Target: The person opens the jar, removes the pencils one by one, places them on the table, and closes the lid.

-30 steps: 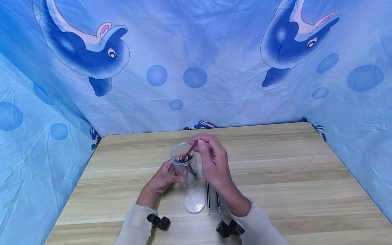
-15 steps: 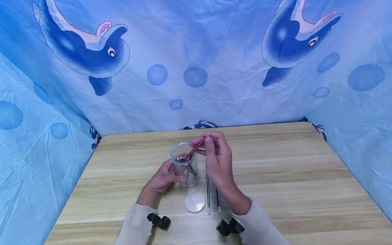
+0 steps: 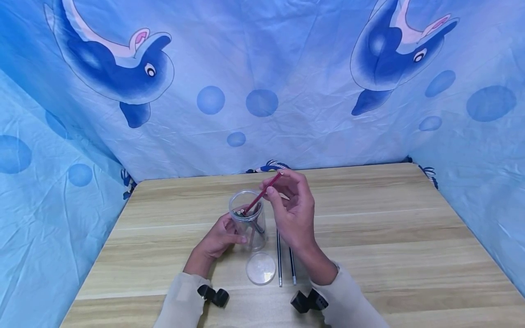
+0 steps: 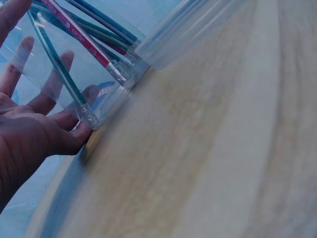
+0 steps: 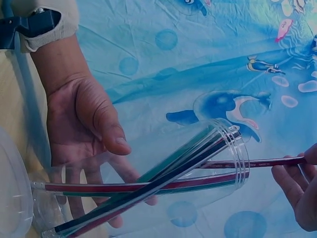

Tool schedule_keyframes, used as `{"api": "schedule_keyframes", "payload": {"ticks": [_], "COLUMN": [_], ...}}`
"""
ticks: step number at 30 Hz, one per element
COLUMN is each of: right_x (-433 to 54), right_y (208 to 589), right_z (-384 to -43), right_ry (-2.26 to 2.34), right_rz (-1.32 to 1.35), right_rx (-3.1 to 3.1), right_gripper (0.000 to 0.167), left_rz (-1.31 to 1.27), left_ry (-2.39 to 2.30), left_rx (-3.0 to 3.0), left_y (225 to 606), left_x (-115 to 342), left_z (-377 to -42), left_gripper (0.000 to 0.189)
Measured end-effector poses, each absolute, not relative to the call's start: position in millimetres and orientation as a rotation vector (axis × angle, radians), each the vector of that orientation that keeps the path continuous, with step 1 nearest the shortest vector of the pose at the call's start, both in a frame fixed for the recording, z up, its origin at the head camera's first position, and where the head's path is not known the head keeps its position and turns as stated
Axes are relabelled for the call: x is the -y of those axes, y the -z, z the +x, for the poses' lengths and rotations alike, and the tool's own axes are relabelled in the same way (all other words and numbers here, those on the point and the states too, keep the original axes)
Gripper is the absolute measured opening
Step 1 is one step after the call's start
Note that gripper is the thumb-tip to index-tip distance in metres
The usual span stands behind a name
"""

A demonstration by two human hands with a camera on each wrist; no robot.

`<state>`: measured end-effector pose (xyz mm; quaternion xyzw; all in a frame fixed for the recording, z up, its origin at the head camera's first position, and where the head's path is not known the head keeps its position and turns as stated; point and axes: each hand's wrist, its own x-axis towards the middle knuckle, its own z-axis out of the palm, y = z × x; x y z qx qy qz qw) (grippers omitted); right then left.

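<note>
A clear plastic jar point(image 3: 255, 234) stands slightly tilted on the table, with several red, green and dark pencils inside. My left hand point(image 3: 219, 238) holds it from the left side, thumb across the front; in the right wrist view, the fingers of the left hand point(image 5: 84, 124) show behind the clear wall. My right hand point(image 3: 293, 209), above and right of the rim, pinches a red pencil point(image 3: 262, 193). That pencil slants out of the jar's mouth, its lower part still inside. In the left wrist view, pencils point(image 4: 84, 37) stand in the jar with their eraser ends down.
A round clear lid point(image 3: 260, 269) lies in front of the jar. Two dark pencils point(image 3: 279, 262) lie to the right of the lid, partly under the right forearm. The wooden table point(image 3: 389, 237) ends at a blue dolphin-print cloth point(image 3: 311, 114) at the back and sides.
My right hand has moved up and to the right, and more of the red pencil shows above the jar's rim. The left hand and jar have hardly moved.
</note>
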<state>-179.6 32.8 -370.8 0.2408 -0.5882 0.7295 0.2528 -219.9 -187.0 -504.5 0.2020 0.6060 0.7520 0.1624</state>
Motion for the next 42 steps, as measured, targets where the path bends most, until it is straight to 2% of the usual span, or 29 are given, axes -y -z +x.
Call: {"api": "schedule_keyframes", "payload": {"ticks": [10, 18, 26, 42], "right_x": [-35, -36, -44, -64], "right_y": [371, 372, 370, 364], "right_z": [-184, -188, -193, -198], "right_ry": [-1.907, -1.898, -1.859, -1.92], "right_rz": [0.717, 0.811, 0.786, 0.612], "right_rx": [1.528, 1.232, 1.141, 1.125], "right_gripper": [0.039, 0.055, 0.046, 0.048], "left_rz": [0.596, 0.607, 0.6, 0.591], "left_ry": [-2.152, -2.16, -2.145, -2.15], "left_rx": [-1.712, -1.694, -1.715, -1.708], "left_y": [506, 505, 505, 504], "left_x": [188, 188, 187, 188], "left_z": [-221, -222, -222, -221], "left_gripper": [0.085, 0.083, 0.085, 0.087]}}
